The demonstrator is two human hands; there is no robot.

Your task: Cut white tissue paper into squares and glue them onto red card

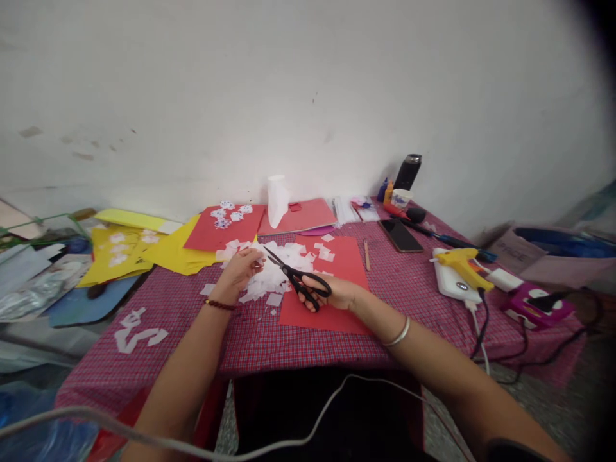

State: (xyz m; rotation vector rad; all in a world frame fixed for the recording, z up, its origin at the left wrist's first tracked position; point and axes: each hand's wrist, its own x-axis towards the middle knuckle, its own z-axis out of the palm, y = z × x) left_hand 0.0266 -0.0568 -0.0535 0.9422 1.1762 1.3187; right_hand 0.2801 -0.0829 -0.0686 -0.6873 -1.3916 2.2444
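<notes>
Black-handled scissors (293, 274) are in my right hand (332, 292), with fingers through the handle loops and the blades pointing up and left. My left hand (243, 266) is closed in a pinch just left of the blade tips. A small bit of white paper appears to be in its fingertips, partly lost against the white behind. Under and beyond both hands lies a loose heap of cut white paper pieces (269, 277). A red sheet (337, 321) lies beneath my right hand, with a few white squares on its upper part.
A checked cloth (260, 350) covers the table. Yellow sheets (180, 250) and a red sheet with paper flowers (206, 239) lie left. To the right are a phone (400, 235), a wooden stick (367, 255), a yellow glue gun (464, 266) and cords. A white cable (317, 423) crosses in front.
</notes>
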